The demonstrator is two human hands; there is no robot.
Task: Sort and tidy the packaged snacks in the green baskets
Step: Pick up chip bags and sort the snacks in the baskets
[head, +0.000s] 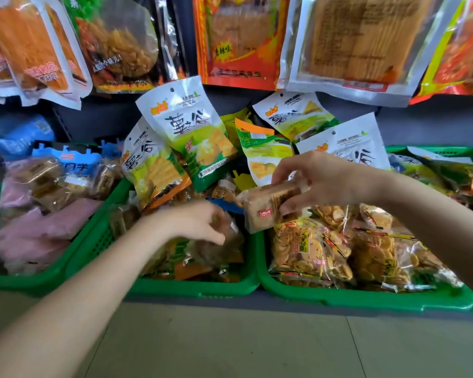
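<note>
From where I stand, the right hand (322, 181) has its grip closed round a small clear-wrapped cracker pack (268, 208), thumb under and fingers over its near end, holding it in the air above the seam between the middle green basket (191, 290) and the right green basket (366, 301). It looks light and fairly stiff, a block of brittle biscuits in slick film, so I'd hold it across the short sides and not squeeze. The left hand (200, 222) reaches down into the middle basket, fingers curled among the crinkly bags (202, 255) there; it is blurred, and I cannot tell whether its grip has caught one. The white-and-green pouches (186, 129) leaning at the back look soft and floppy; best lifted by the sealed top edge. The bags of round crisps (306, 249) in the right basket seem puffy and fragile.
</note>
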